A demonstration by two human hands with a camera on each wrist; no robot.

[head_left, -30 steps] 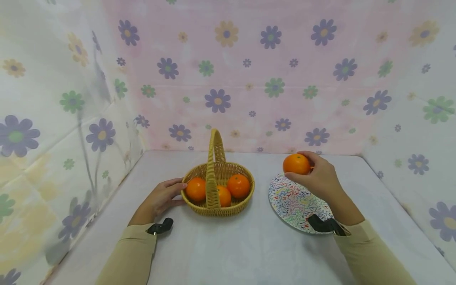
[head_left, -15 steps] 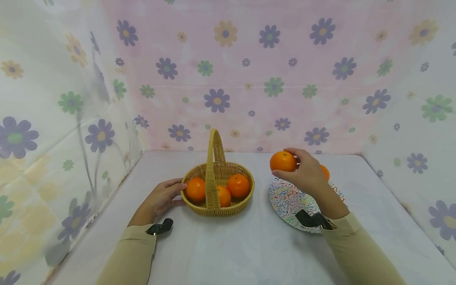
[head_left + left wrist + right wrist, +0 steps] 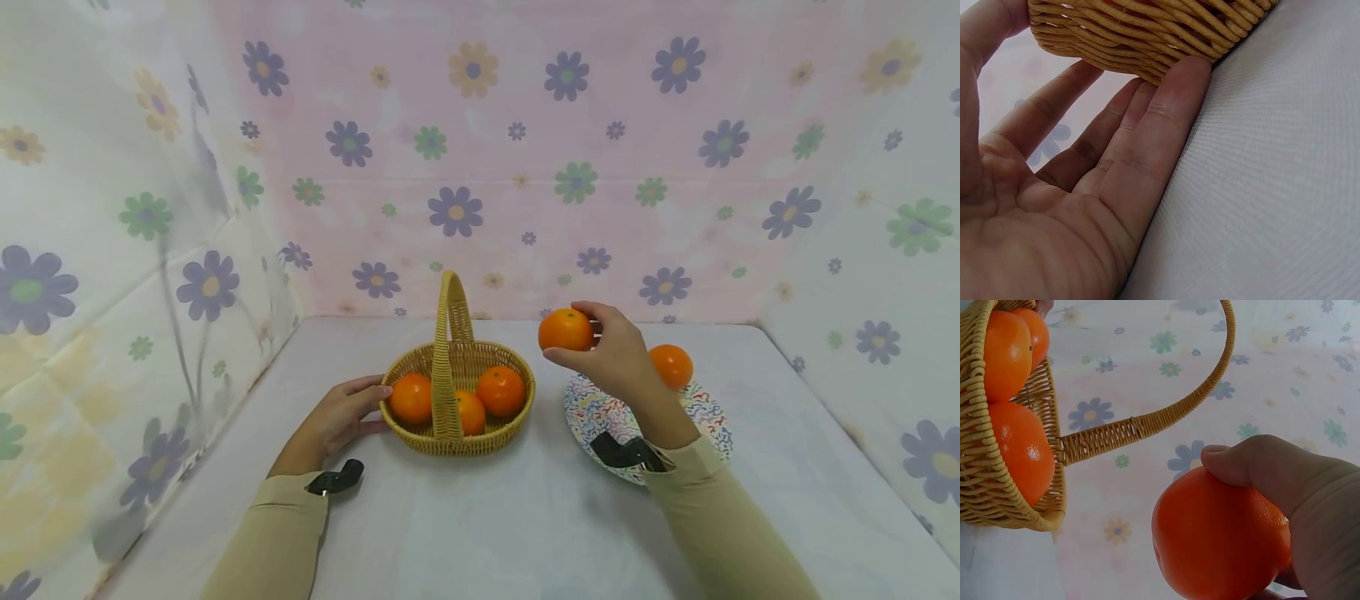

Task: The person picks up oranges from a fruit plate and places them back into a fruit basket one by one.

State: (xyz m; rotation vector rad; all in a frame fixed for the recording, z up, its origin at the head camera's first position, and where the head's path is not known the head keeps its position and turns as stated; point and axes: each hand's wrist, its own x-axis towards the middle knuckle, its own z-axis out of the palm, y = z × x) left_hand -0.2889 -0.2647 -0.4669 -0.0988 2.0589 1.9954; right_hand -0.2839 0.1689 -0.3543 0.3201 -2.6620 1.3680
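Note:
My right hand (image 3: 611,350) holds an orange (image 3: 566,331) between thumb and fingers, above the table between the basket and the plate. In the right wrist view the thumb lies over the upper side of this orange (image 3: 1216,534). A yellow wicker basket (image 3: 465,446) with a tall arched handle stands upright, with three oranges inside, one partly behind the handle. My left hand (image 3: 341,417) touches the basket's left side, thumb tip at the rim. In the left wrist view its extended fingers (image 3: 1154,144) rest against the woven wall, the lowest one along the tabletop.
A round plate (image 3: 588,425) with a colourful squiggle pattern lies on the right, partly under my right forearm. Another orange (image 3: 671,367) sits on its far side. A pale cloth covers the table (image 3: 465,525). Flower-patterned sheets (image 3: 517,208) enclose the back and sides.
My right hand has carried its orange left from over the plate toward the basket, slightly raised. The orange on the plate has come into view behind it. The left hand and basket stay put.

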